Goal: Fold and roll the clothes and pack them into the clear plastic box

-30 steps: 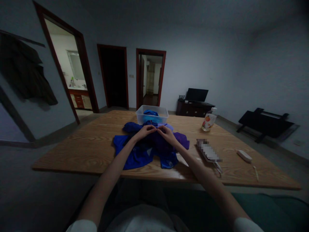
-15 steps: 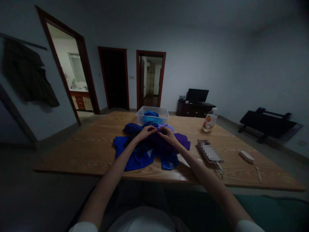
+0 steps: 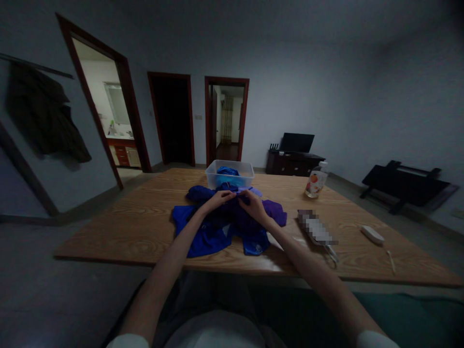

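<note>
Wood tbl (image 3: 137,227) — both hands (image 3: 219,198) curled, pinching purple cloth (image 3: 235,212) btwn fingertips.

Bin (image 3: 247,181) behind clothes (image 3: 212,239), btl (image 3: 316,182) R

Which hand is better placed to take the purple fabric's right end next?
Probably the right hand: it sits closer to that end of the purple fabric, whereas the left hand would have to reach past it.

Clothes (image 3: 208,239): creased cloth, faintly glossy in places. Box (image 3: 247,182): smooth, translucent plastic. Table (image 3: 137,222): wood-grained top with a soft sheen. Bottle (image 3: 315,184): clear, smooth plastic.
</note>
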Motion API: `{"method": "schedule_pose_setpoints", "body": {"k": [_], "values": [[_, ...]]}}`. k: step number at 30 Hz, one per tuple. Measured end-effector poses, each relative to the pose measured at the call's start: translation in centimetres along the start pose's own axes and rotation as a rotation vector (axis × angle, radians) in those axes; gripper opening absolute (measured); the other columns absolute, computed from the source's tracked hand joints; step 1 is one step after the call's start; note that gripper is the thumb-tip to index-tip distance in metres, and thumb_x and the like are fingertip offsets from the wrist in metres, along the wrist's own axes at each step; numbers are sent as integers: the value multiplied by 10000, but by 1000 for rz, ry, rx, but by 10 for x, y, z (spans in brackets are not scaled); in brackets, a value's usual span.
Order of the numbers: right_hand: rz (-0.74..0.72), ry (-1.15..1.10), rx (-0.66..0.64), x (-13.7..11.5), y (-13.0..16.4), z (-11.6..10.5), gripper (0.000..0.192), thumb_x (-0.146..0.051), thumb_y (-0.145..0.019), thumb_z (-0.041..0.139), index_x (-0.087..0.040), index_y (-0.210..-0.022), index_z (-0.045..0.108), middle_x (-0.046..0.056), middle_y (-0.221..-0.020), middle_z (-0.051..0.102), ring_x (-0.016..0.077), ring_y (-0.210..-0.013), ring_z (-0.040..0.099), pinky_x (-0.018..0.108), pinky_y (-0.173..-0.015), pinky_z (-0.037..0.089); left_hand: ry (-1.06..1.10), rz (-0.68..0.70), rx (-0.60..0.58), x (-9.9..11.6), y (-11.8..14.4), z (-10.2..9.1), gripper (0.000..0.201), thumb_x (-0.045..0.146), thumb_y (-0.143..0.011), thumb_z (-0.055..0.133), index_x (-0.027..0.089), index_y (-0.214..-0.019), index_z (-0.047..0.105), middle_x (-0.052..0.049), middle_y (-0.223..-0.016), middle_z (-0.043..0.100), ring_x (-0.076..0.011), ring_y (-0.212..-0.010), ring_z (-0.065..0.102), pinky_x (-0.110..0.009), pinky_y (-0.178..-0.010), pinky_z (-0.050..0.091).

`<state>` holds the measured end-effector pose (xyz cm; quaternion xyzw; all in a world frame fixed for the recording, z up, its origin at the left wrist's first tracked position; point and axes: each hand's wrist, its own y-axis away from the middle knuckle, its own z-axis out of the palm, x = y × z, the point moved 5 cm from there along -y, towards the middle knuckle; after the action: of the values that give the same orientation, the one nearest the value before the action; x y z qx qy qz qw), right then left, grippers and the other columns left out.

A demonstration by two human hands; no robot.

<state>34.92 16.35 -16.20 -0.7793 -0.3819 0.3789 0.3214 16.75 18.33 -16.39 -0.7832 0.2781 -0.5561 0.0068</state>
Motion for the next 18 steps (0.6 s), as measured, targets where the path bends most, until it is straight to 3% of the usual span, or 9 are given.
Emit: {"method": "schedule_pose_setpoints", "body": {"k": [6,11,18], "values": [[-37,80,-73,-7,2,-1,180,-300,-962,566,-222,-1112,629,73,-1041,688,228,-899,657,341,-800,504,66,3,11,8,3,0,552,623,-781,727,141,-1049,743,-78,-1053,715,-207,-995,615,-271,-890,455],[43,-142,-66,-9,-4,-5,188,-382,-983,571,-215,-1053,620,49,-998,690,205,-901,649,326,-815,499,82,17,23,8,3,1,529,597,-781,744,140,-1046,734,-89,-1049,712,-211,-996,624,-283,-873,472],[173,-352,-149,10,-8,1,251,-455,-927,629,-208,-977,622,31,-950,672,198,-894,631,307,-801,503,40,49,9,5,3,1,509,568,-793,748,140,-1066,723,-92,-1070,712,-214,-1005,636,-293,-889,482]]}}
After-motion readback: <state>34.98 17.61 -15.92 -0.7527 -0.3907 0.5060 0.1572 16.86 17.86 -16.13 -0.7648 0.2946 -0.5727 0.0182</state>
